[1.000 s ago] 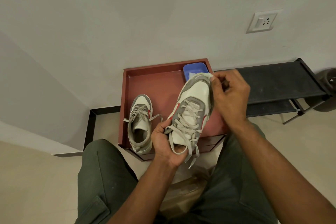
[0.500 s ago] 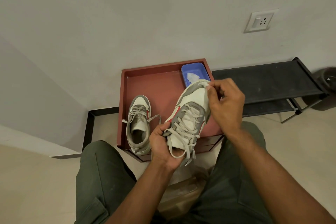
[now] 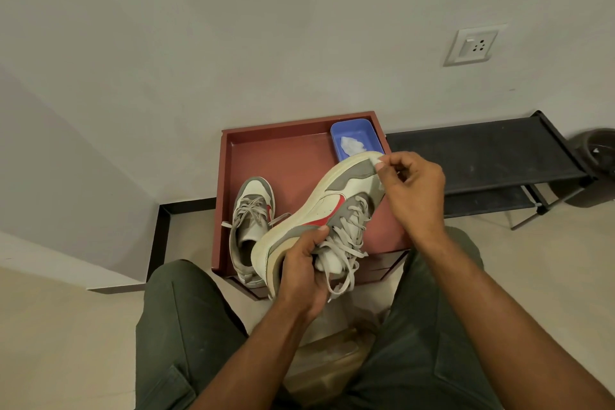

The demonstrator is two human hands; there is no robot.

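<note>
The white-and-grey laced sneaker [image 3: 332, 206] is held above the near right corner of the red-brown table [image 3: 283, 170], its heel gripped in the curled left hand [image 3: 304, 273]. Its toe points away toward the right hand [image 3: 412, 186], which pinches a small white wipe [image 3: 378, 161] against the toe tip. Compared with a second ago, the shoe has rolled sole-leftward.

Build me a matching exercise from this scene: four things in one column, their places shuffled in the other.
Things:
1. tilted sneaker
2. other sneaker
3. blue tub
4. white wipe

Places:
A. pinched by the right hand
B. resting on the red tray, left side
C. gripped by the left hand
D. in the red tray's far right corner

Pairs: 1-C, 2-B, 3-D, 4-A.
</note>
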